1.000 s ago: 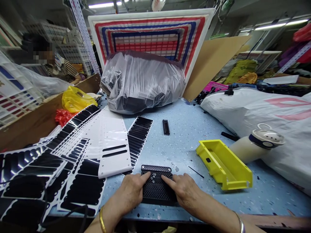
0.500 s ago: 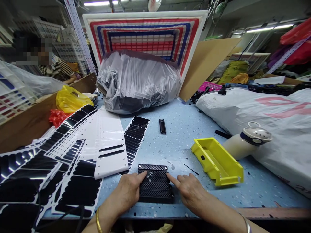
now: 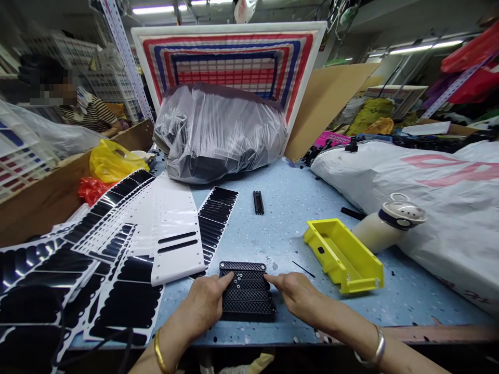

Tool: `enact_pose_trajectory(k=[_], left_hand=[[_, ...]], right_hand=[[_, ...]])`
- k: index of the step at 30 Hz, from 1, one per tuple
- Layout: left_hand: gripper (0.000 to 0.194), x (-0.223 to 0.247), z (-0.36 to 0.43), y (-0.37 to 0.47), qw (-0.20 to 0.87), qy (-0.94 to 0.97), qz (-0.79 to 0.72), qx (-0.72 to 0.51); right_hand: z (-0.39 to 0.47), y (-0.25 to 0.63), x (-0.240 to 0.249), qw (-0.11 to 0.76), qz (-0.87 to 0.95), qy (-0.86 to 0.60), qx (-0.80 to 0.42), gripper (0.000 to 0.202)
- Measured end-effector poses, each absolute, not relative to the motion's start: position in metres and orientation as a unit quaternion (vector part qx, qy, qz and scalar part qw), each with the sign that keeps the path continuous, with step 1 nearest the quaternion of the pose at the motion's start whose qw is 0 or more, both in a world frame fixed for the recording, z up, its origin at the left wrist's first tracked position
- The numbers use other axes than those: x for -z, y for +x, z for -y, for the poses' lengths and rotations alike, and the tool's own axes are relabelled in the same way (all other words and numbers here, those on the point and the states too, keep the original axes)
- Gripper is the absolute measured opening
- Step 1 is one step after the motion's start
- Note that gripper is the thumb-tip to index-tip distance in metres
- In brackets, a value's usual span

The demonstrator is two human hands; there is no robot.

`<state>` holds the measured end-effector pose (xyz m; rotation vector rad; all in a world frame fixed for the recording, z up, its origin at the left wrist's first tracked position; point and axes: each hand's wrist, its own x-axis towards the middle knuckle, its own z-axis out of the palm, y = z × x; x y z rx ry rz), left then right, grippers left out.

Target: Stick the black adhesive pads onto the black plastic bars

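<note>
A row of black strips with a cross-hatched surface lies side by side in front of me, near the table edge. Several small metal rings rest loose on the upper strips, and one ring sits at each end of the farthest strip. My left hand touches the strips beside the loose rings with its index finger stretched out, the other fingers curled. From the other side, the stretched index finger of my right hand touches the right end of the second strip. Neither hand visibly grips anything.
A yellow bin and a cream bottle stand to the right, by a large white sack. Sheets of black stickers cover the left. Behind lie a small black part and a filled plastic bag. Another person sits far left.
The right hand's fingers have drawn closer together, its index fingertip still at the strip's end. The left hand stays on the strips. The view has shifted slightly.
</note>
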<state>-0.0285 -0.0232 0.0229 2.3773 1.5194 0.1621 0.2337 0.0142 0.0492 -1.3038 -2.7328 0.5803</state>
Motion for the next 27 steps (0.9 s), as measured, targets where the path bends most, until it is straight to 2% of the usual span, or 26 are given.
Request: enact_pose_trajectory(k=[5, 8, 11, 14, 19, 22, 27], left_hand=[[0.06, -0.024, 0.023, -0.028, 0.155, 0.83, -0.533, -0.058], [0.06, -0.025, 0.023, -0.028, 0.166, 0.828, -0.532, -0.058], [0.06, -0.025, 0.023, -0.028, 0.17, 0.827, -0.532, -0.062], [0.06, -0.024, 0.024, -0.029, 0.168, 0.828, -0.531, -0.065], [0.061, -0.023, 0.024, -0.029, 0.152, 0.831, -0.532, -0.057], [0.06, -0.025, 0.024, -0.029, 0.136, 0.836, -0.529, -0.055], [0.063, -0.029, 0.027, -0.035, 0.119, 0.845, -0.521, -0.032]], right_hand=[[-0.016, 0.233, -0.053, 0.106, 0.85, -0.437, -0.274, 0.046], [-0.014, 0.239, -0.043, 0.125, 0.845, -0.452, -0.257, 0.045], [-0.013, 0.249, -0.025, 0.137, 0.865, -0.445, -0.188, 0.045], [-0.009, 0.252, -0.012, 0.102, 0.907, -0.399, -0.086, 0.053], [-0.002, 0.236, -0.019, -0.042, 0.937, -0.343, 0.059, 0.075], [-0.006, 0.231, -0.026, -0.059, 0.94, -0.336, 0.016, 0.07], [-0.014, 0.24, -0.008, -0.02, 0.934, -0.357, -0.019, 0.072]])
